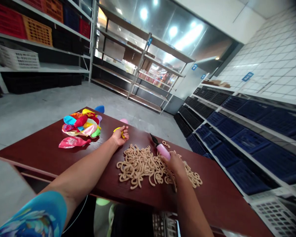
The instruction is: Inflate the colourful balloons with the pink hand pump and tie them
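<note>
Two things held | left hand — yellow balloon, probably | right hand — pink-and-black tool

L sleeve is turq. blue w/ multicol. print, forearms bare.

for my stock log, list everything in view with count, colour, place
Table: one, reddish brown, centre
Balloon pile: too overlapped to count, mixed colours, table left
Loose balloon: one, pinkish red, beside pile
Curled pieces: too many to count, tan, table centre
Tool: one, pink and black, right hand
Small item: one, yellow, left hand
Rounded objects: two, blue and pink, far table edge
Shelving: several, pale, left, back, right
Crates: many, mixed colours, side shelving
Labels: several, blue, shelving
Sleeve: one, blue patterned, left arm
Hands: two, bare, over table
</note>
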Tool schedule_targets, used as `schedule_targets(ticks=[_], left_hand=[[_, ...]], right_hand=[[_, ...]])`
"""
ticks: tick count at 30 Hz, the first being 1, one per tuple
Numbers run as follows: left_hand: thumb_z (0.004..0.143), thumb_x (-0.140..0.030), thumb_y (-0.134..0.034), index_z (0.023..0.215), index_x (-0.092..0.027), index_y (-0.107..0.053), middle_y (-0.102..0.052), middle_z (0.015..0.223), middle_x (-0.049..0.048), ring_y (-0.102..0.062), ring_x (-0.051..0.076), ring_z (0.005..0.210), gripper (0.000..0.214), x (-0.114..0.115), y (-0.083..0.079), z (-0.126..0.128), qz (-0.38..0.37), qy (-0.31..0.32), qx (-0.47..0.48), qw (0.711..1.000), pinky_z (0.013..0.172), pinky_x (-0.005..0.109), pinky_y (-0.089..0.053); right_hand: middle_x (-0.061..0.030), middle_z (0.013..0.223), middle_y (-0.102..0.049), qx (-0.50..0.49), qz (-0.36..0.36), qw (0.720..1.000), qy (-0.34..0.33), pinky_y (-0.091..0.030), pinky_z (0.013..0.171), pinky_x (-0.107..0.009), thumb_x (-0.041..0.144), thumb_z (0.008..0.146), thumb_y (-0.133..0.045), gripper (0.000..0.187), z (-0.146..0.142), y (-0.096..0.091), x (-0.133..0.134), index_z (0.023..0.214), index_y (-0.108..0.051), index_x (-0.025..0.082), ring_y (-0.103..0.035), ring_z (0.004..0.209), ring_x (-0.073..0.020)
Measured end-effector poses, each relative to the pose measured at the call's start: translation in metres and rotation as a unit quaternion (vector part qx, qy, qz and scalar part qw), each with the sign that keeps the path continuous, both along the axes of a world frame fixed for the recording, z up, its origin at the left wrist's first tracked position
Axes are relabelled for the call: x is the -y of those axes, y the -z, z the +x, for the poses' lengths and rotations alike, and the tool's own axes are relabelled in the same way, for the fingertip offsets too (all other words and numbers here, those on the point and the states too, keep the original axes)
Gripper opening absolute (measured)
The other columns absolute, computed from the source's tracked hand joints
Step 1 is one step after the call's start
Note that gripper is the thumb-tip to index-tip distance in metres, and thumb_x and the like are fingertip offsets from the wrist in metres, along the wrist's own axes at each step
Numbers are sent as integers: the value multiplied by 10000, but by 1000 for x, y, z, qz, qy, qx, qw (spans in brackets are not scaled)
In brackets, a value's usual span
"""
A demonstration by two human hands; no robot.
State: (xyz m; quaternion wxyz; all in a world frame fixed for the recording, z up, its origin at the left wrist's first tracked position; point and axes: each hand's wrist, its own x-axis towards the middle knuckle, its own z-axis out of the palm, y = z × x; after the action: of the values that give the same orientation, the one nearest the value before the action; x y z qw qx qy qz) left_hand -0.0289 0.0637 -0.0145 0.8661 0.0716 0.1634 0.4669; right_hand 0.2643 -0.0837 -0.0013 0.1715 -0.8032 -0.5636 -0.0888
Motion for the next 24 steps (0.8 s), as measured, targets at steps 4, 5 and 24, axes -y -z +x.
schedule_targets(ticks=[4, 5, 24], left_hand=[[813, -149, -465, 781, -128, -511, -394, 537, -35, -336, 45, 392, 60, -1, 2, -2, 17, -46, 35, 998, 388, 166, -336], [805, -121, -463, 790, -125, -513, -430, 564, -21, -364, 46, 412, 53, -2, 2, -3, 18, -57, 40, 997, 409, 172, -361], [850, -52, -370, 798, -132, -491, -442, 557, -24, -433, 66, 438, 154, -11, 1, -8, 6, -133, 85, 987, 522, 236, -448]], right_hand=[[-169, 1014, -621, 20, -77, 997, 2, -446, 708, -411, 474, 717, -563, 487, -2, 10, 14, 1087, -545, 158, -602, 869, -304], [-172, 1064, -605, 27, -57, 998, -20, -443, 756, -417, 438, 737, -552, 475, -7, 9, 14, 1119, -530, 155, -590, 922, -301], [-101, 1151, -535, 51, 27, 972, -228, -417, 879, -405, 309, 797, -525, 533, -89, -4, 42, 1306, -389, 225, -495, 1056, -255]])
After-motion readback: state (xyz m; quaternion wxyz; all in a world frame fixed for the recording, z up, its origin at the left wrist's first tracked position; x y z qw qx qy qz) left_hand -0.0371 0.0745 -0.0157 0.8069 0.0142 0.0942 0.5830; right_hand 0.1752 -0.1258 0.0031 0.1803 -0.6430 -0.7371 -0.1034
